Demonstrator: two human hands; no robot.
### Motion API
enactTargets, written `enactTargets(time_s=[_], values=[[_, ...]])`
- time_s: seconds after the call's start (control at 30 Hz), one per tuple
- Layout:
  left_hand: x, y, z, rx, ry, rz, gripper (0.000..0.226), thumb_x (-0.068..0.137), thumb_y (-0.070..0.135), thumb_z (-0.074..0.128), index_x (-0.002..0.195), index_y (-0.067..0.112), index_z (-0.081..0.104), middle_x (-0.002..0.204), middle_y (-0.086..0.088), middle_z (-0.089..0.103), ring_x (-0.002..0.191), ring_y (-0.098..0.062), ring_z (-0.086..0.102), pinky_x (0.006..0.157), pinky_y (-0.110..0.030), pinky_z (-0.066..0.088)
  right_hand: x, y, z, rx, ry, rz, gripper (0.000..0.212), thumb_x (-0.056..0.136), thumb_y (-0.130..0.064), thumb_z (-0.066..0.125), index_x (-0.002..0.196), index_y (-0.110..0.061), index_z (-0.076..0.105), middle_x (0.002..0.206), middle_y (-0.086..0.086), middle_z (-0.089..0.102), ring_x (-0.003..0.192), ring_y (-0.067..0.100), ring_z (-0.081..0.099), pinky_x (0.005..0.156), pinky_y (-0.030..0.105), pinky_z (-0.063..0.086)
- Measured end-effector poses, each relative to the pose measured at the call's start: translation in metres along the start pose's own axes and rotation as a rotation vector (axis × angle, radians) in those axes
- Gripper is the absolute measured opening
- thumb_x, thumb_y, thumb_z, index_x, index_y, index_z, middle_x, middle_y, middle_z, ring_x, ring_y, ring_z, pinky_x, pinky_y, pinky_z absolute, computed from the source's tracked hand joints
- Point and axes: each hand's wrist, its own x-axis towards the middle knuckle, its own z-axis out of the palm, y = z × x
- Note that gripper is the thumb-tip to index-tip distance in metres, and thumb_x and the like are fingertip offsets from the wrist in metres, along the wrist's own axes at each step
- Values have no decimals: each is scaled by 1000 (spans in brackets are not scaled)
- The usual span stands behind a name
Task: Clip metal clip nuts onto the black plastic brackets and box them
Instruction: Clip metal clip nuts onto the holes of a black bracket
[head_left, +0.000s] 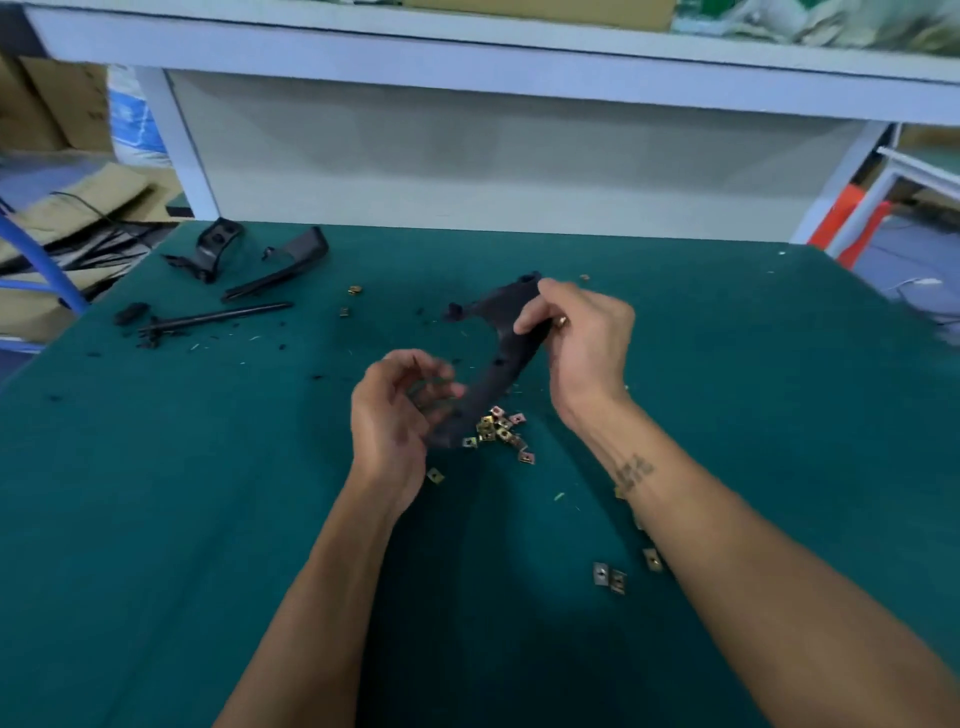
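Above green table (208, 519), both hands (395, 410) grip unmarked black bracket (498, 358).

At frame centre, the right hand (582, 338) grips a curved black bracket (498, 358); the left hand (400, 415) curls at its lower end, above clip nuts (498, 428) on the green surface (156, 493).

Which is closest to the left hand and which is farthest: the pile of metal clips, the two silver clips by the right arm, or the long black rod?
From the left hand:
1. Pile of metal clips, just to its right.
2. Long black rod, far left on the table.
3. Two silver clips, near edge, beside the right arm.
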Motion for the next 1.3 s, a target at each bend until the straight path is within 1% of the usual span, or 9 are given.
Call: enactTargets(time_s=[0.13, 0.3, 0.4, 0.47, 0.63, 0.73, 0.87, 1.0, 1.3], values=[[-25, 2, 17, 141, -423, -292, 31, 96, 34, 56, 109, 7, 62, 101, -16, 66, 77, -25, 67, 60, -32, 56, -45, -16, -26, 31, -222, -147, 24, 80, -12, 61, 59, -4, 70, 62, 16, 66, 62, 25, 60, 65, 29, 46], [-52, -9, 36, 317, -638, -208, 20, 98, 18, 62, 99, 0, 70, 93, -14, 74, 81, -27, 73, 63, -30, 59, -79, -19, -62, -51, -407, -226, 22, 85, -6, 60, 72, 9, 70, 70, 10, 66, 48, 24, 51, 44, 25, 39], [-53, -9, 35, 490, -568, -109, 19, 97, 13, 58, 92, -2, 67, 81, -7, 72, 71, -24, 72, 59, -28, 57, -83, -14, -85, -156, -407, -295, 17, 84, 8, 59, 73, 11, 72, 75, 18, 73, 71, 34, 68, 78, 47, 57], [-50, -8, 33, 570, -478, -68, 26, 105, 10, 49, 90, -9, 60, 76, -6, 69, 63, -22, 69, 55, -29, 55, -80, -11, -101, -204, -297, -296, 20, 83, 11, 56, 73, 8, 74, 77, 20, 75, 96, 35, 74, 98, 49, 53], [-40, -2, 19, 1223, -274, 373, 24, 109, 20, 42, 97, 8, 59, 76, -2, 68, 67, -25, 67, 67, -44, 53, -62, -11, -145, -527, 103, -385, 25, 85, -7, 59, 64, -4, 72, 68, 7, 71, 75, 23, 71, 73, 42, 56], [-41, -1, 21, 1426, -187, 437, 23, 106, 32, 42, 99, 19, 60, 71, 4, 67, 73, -28, 66, 74, -49, 53, -51, -11, -167, -813, 159, -375, 30, 90, -14, 61, 64, -1, 67, 64, 6, 67, 68, 28, 64, 65, 44, 51], [-46, -7, 28, 1554, -258, 316, 24, 105, 36, 41, 93, 25, 59, 84, 6, 69, 77, -30, 66, 77, -50, 53, -48, -22, -182, -947, -201, -146, 22, 85, -8, 73, 78, -28, 76, 78, -21, 71, 85, 1, 66, 79, 23, 52], [-56, -24, 31, 1721, -326, 358, 25, 100, 47, 49, 100, 26, 62, 88, 0, 68, 86, -34, 63, 69, -42, 48, -52, -29, -174, -1029, -565, 201, 24, 77, -11, 82, 76, -34, 75, 84, -16, 68, 85, 2, 63, 77, 29, 51], [-64, -35, 34, 1788, -228, 511, 41, 96, 58, 51, 91, 19, 61, 80, -7, 68, 73, -39, 64, 60, -37, 37, -59, -29, -160, -1191, -617, 254, 20, 84, -14, 75, 80, -32, 68, 79, -12, 67, 69, 3, 63, 56, 20, 47]])
